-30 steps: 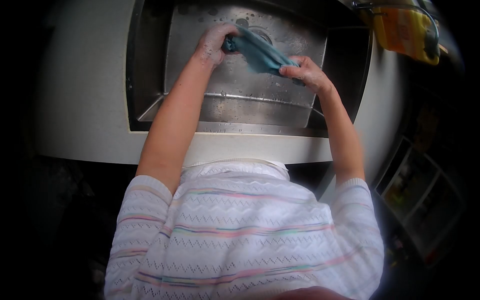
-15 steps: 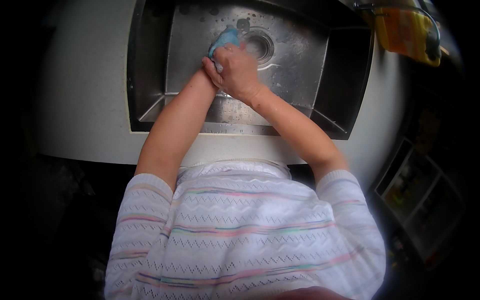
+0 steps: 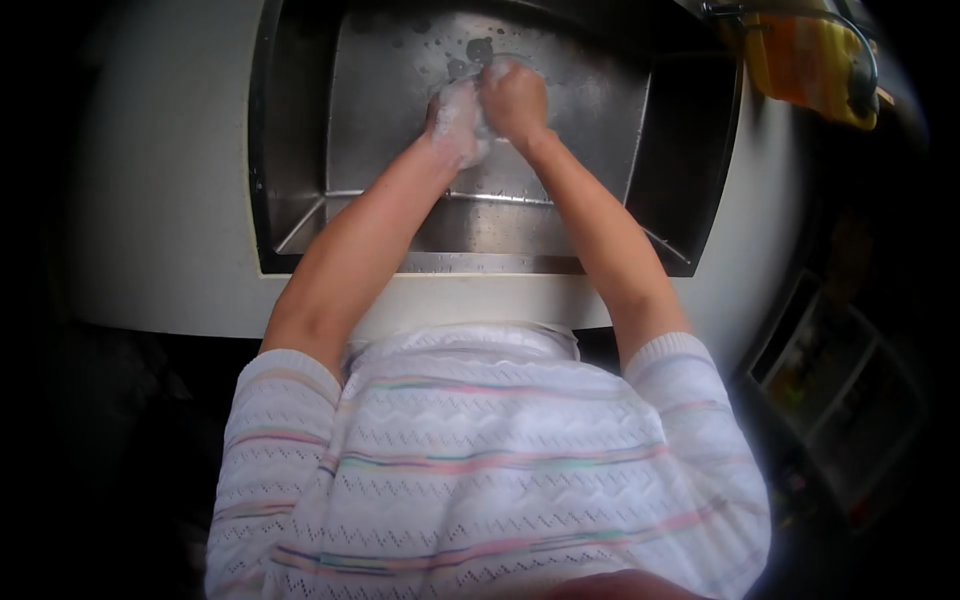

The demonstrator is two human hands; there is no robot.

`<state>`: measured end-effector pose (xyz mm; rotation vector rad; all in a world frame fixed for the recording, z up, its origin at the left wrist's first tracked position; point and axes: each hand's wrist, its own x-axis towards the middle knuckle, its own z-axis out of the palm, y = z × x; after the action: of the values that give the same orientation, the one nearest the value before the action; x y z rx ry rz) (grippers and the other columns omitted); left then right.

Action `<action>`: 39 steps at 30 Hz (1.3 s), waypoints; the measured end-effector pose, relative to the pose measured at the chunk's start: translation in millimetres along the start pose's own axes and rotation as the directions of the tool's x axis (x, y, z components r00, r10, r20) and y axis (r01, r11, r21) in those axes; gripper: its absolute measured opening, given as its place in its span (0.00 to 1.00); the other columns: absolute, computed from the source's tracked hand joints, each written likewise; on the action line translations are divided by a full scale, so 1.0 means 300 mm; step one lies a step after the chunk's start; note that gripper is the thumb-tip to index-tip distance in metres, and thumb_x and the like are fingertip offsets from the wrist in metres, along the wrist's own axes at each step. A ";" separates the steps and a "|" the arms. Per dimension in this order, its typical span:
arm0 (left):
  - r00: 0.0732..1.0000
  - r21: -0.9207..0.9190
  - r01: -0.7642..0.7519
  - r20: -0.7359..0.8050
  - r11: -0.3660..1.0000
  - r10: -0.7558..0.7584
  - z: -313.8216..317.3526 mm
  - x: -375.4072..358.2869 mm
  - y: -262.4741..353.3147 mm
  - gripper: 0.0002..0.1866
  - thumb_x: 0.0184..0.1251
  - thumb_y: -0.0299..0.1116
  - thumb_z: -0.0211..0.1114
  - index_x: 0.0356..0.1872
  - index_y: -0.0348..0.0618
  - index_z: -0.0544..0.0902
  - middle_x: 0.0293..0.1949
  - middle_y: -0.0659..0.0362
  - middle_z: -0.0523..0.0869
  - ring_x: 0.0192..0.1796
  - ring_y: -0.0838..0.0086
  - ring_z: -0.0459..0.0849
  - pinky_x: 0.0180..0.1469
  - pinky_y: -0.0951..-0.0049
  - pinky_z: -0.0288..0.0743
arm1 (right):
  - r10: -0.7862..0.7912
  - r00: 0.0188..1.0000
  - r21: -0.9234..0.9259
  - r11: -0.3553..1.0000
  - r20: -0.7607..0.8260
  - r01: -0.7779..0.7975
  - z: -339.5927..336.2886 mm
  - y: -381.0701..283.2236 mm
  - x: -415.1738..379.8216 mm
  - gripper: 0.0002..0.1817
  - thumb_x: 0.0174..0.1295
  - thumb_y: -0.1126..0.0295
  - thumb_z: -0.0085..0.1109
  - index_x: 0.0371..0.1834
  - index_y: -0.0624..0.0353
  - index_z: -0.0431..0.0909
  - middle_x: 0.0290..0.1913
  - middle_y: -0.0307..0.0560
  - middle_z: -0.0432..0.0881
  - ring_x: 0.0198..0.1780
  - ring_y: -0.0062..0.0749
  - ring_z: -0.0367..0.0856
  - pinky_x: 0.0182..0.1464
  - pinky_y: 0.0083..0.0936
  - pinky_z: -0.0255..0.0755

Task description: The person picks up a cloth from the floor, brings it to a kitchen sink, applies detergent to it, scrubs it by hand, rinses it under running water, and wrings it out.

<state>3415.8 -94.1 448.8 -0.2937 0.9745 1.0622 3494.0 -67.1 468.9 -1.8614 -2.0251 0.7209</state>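
Note:
White suds cover much of my left hand (image 3: 457,122), which is over the steel sink (image 3: 390,100); its fingers are too blurred and foamy to make out. Just to its right, my right hand (image 3: 515,100) is closed like a fist, knuckles up, over the drain area. Whatever it may hold is hidden beneath it. The two hands are very near each other, with foam between them. No blue cloth shows in the present view.
A pale countertop (image 3: 170,190) surrounds the sink. At the upper right hangs a yellow and orange container (image 3: 810,65) with a metal bar or handle. A dark shelf or rack (image 3: 830,360) stands at the lower right.
The blue cloth that showed at my left hand is out of sight. My right hand has moved up and right, off my left wrist, and closed. Suds now show on my left hand.

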 end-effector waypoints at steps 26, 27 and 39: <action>0.972 0.105 -0.213 0.122 0.972 0.200 -0.056 0.035 0.061 0.10 0.55 0.29 0.58 0.37 0.36 0.76 0.31 0.55 0.78 0.32 0.70 0.78 0.32 0.71 0.74 | 0.047 0.823 0.761 0.353 0.567 -0.544 -0.204 0.122 -0.006 0.16 0.45 0.73 0.51 0.38 0.68 0.68 0.36 0.52 0.74 0.30 0.38 0.77 0.34 0.34 0.77; 0.980 0.064 -0.172 0.116 0.983 0.164 -0.060 0.045 0.059 0.10 0.56 0.30 0.58 0.37 0.37 0.76 0.32 0.56 0.78 0.33 0.70 0.78 0.33 0.71 0.74 | 0.029 0.839 0.735 0.467 0.544 -0.492 -0.191 0.074 0.004 0.14 0.45 0.73 0.51 0.37 0.66 0.69 0.35 0.54 0.75 0.30 0.40 0.77 0.34 0.34 0.76; 0.923 -0.095 -0.039 0.379 0.995 0.072 -0.066 0.025 -0.004 0.10 0.62 0.34 0.46 0.39 0.42 0.73 0.39 0.55 0.77 0.42 0.69 0.75 0.42 0.69 0.72 | -0.326 0.945 -0.254 0.916 -0.014 0.312 0.073 0.076 0.028 0.08 0.45 0.67 0.54 0.23 0.60 0.75 0.23 0.54 0.76 0.24 0.47 0.77 0.23 0.38 0.71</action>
<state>3407.3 -102.7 431.4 -0.1203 0.5893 1.1629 3500.4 -61.5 437.4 -1.5859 -2.3942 0.3343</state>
